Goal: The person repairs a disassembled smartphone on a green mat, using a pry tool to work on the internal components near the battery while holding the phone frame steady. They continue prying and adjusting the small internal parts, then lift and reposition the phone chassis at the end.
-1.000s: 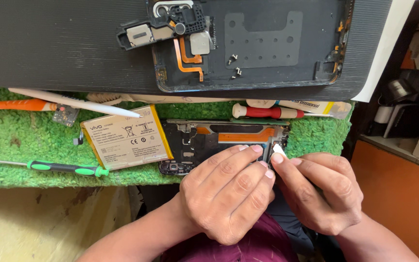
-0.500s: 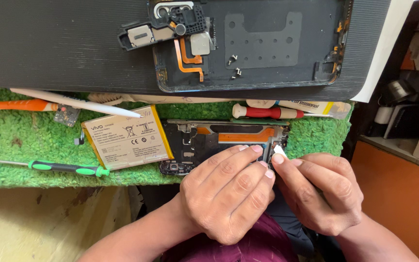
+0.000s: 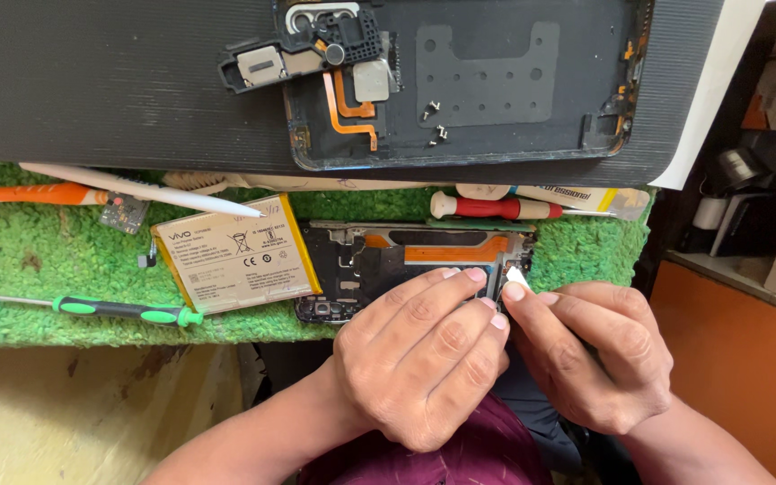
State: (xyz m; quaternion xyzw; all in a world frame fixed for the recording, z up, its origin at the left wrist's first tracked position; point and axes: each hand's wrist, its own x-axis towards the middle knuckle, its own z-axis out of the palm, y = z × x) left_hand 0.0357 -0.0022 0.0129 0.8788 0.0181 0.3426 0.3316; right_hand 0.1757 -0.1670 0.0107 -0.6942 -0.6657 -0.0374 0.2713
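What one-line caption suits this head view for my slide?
Both hands, left hand and right hand, press on an opened phone lying on green matting beside its battery.

1. The lower right part of the opened phone frame point(image 3: 406, 260) is covered by the left hand point(image 3: 419, 359) and the right hand point(image 3: 590, 355).
2. Only the tip of a small white piece point(image 3: 515, 275) is seen between the fingertips; its kind cannot be told.
3. The back cover point(image 3: 496, 81) is cut off by the top edge.
4. The orange tool point(image 3: 20, 194) is cut off at the left edge.
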